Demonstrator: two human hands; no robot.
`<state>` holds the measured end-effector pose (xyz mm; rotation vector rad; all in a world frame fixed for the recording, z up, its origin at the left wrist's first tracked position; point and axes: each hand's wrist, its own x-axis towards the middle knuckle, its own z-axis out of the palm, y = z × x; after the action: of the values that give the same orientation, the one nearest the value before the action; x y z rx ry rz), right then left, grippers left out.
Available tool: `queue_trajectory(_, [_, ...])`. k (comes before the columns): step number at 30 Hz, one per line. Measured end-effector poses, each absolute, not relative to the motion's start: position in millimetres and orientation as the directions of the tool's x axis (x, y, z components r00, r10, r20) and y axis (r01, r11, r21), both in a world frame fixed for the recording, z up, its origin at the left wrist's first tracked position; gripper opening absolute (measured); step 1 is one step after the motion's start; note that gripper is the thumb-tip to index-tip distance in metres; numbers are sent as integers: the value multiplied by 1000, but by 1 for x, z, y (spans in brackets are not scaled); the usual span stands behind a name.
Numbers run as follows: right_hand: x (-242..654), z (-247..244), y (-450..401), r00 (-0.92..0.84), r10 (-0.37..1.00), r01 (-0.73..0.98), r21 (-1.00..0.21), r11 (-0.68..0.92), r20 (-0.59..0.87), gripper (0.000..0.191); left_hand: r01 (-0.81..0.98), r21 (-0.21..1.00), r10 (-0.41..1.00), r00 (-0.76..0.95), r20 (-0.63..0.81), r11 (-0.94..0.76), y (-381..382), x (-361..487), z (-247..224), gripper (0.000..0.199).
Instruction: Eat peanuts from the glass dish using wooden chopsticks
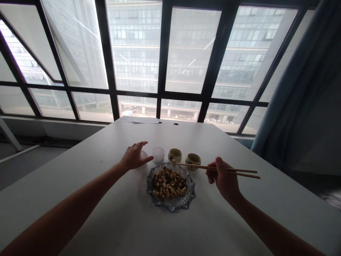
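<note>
My right hand point(223, 176) grips a pair of wooden chopsticks point(195, 166). Their tips hold a small pale piece point(174, 161), which looks like a peanut, above the far rim of a scalloped glass bowl point(171, 207). In that bowl lies a heap of peanuts point(168, 183) mixed with darker bits. My left hand point(135, 156), thumb and fingers spread, is beside a translucent plastic cup point(144, 155) that it partly hides. A second translucent cup point(158, 155) stands to its right. Two ceramic cups with dark characters, one point(175, 155) and another point(193, 160), stand behind the bowl.
All of this stands on a white table point(106, 213). Paper sheets point(141, 120) lie at its far end, near two dark round holes. Beyond are large framed windows point(135, 46), with a blue curtain point(290, 81) on the right.
</note>
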<state>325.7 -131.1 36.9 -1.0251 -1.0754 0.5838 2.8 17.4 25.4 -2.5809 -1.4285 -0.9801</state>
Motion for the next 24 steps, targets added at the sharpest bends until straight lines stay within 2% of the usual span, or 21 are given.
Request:
queue_trajectory(2, [331,35,-126,444,812,2,-907,421,378,55,765,211,744,457,487,-608,22,19,36,73])
queue_trajectory(5, [339,33,-120,489,812,-61,-916,396,319,54,764,198,767,516,382,-613,30,44,47,73])
queue_trajectory(12, [354,35,-112,556,766,-68,-901,428,322,51,696,183,718,650,249,-694,44,103,57,68])
queue_trajectory(18, [362,32,-109,572,747,-53,-894,446,338,48,765,123,765,642,-52,-633,46,144,63,67])
queue_trajectory(20, [363,32,-108,576,747,-73,-889,452,333,48,774,127,773,631,-71,-620,45,151,64,73])
queue_trajectory(24, [364,34,-108,578,743,-72,-886,458,337,50,693,77,696,718,16,-717,37,158,64,74])
